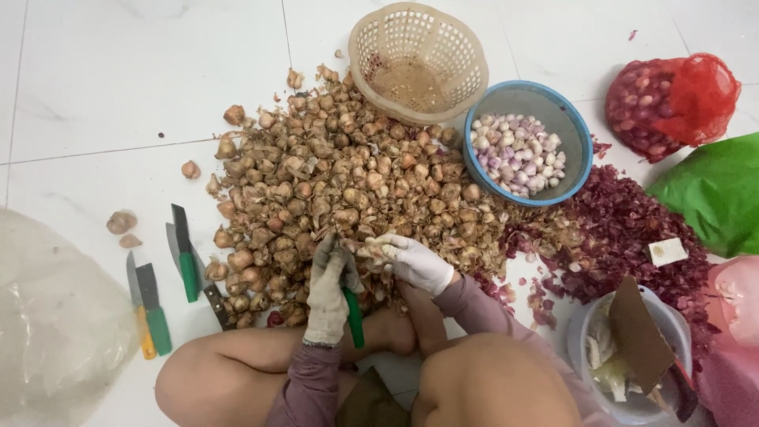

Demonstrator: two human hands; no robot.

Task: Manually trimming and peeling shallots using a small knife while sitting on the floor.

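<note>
A person sat on a white tiled floor (pixel 118 79), bare knees apart, both hands in pale cloth gloves. In front of the knees lay 1 broad heap of unpeeled shallots (pixel 340 182), brown and papery, too many to count; 4 or so strays lay apart to its left.

The left hand (pixel 328 289) was closed around 1 green-handled knife (pixel 353 318), the handle sticking out below the fist toward the body, the blade hidden at the heap's near edge. The right hand (pixel 415 261) was curled around 1 small shallot (pixel 387 251), pinched at its fingertips just beside the knife hand. The 2 hands almost touched.

On the floor to the left lay 4 spare knives (pixel 170 277): 2 with green handles, 1 yellow, 1 dark, side by side, near the left knee.

Beyond the heap stood 2 containers: 1 cream plastic basket (pixel 417 59), tipped on the pile's far edge, and 1 blue bowl (pixel 528 142) holding peeled pale-purple bulbs. To the right spread a drift of red-purple skins (pixel 624 229). Farther right were 1 red mesh sack (pixel 672 103) of bulbs, 1 green bag (pixel 715 194), and 1 clear tub (pixel 632 348) with scraps and a piece of brown card. A clear plastic bag (pixel 55 316) lay at far left.
</note>
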